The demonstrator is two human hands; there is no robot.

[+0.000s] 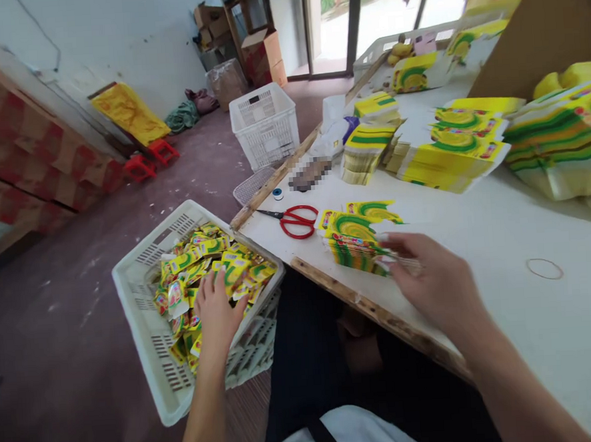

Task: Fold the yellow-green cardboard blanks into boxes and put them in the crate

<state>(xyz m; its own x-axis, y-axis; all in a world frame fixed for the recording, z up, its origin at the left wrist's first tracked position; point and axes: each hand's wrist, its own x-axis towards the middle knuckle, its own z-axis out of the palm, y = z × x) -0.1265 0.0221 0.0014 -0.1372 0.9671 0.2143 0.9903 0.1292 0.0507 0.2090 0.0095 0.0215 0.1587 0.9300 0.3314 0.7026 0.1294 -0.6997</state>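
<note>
My left hand is over the white plastic crate at left, fingers spread and nothing gripped in them. Just beneath it lies a heap of small folded yellow-and-green boxes; whether the fingertips touch them I cannot tell. On the white table, my right hand has thumb and fingers closed at the right end of a stack of flat yellow-and-green printed cartons. White material shows at its fingertips. How many cartons it pinches is hidden.
Red-handled scissors and a small blue-and-white spool lie near the table's wooden edge. Larger carton stacks stand farther back. A rubber band rests at right. Another white crate is on the floor.
</note>
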